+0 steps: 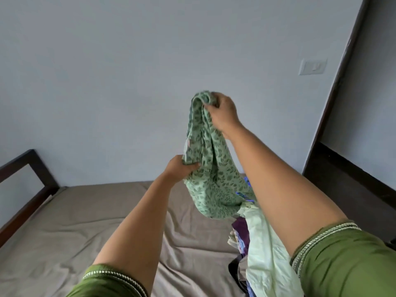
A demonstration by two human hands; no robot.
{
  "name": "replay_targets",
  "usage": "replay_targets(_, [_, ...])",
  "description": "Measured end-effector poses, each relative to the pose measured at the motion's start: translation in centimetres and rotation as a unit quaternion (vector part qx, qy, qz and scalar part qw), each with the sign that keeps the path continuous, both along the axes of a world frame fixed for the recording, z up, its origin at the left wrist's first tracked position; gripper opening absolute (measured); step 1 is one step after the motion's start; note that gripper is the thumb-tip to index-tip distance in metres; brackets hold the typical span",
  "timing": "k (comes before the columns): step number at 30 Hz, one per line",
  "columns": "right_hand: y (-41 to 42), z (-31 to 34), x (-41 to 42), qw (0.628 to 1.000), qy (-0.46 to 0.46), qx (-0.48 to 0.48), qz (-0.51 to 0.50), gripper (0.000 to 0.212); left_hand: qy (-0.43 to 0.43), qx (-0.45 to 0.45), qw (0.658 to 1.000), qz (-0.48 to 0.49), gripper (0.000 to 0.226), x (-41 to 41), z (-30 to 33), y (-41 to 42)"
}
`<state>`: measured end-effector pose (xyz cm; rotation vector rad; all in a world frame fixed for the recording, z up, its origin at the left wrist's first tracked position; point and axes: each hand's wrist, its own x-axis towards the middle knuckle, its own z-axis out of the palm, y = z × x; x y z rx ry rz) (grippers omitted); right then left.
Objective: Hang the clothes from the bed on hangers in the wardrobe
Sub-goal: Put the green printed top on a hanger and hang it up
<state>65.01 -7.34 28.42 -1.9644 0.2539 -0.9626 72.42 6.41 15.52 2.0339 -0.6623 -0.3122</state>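
Note:
A green garment with a dark leaf print hangs bunched above the bed. My right hand grips its top end, raised high in front of the wall. My left hand grips a lower fold of the same garment at its left side. Under my right arm a pile of clothes lies on the bed: a pale green piece on top, with purple, blue and dark pieces beneath it. No hanger or wardrobe is in view.
The bed has a taupe sheet and a dark wooden frame at the left. A dark door frame runs down the right side, with a white wall switch beside it. The back wall is plain.

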Motion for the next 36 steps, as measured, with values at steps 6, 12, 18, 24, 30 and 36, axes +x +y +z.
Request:
replay_targets(6, [-4.1, -0.9, 0.0, 0.990, 0.053, 0.076, -0.109, 0.031, 0.081, -0.111, 0.990, 0.026, 0.051, 3.2, 5.4, 5.0])
replay_targets(12, [-5.2, -2.4, -1.4, 0.933, 0.066, 0.305, 0.181, 0.027, 0.157, -0.410, 0.889, -0.128, 0.068, 4.2, 10.8, 7.5])
replay_targets(18, [-4.7, 1.7, 1.0, 0.927, 0.065, 0.330, 0.167, 0.038, 0.108, -0.360, 0.926, 0.024, 0.041, 4.1, 14.6, 4.8])
replay_targets(24, [-4.2, -2.7, 3.9, 0.931, 0.159, 0.304, -0.123, 0.040, 0.095, -0.225, 0.948, 0.202, 0.033, 4.7, 10.8, 0.8])
replay_targets(30, [2.1, -4.3, 5.3, 0.982, 0.096, 0.117, -0.115, 0.032, 0.003, -0.176, 0.971, 0.164, 0.031, 2.3, 9.8, -3.2])
replay_targets(36, [3.8, -4.1, 6.0, 0.954, 0.157, 0.187, 0.174, 0.057, 0.132, -0.266, 0.954, 0.044, 0.069, 2.6, 9.6, -1.8])
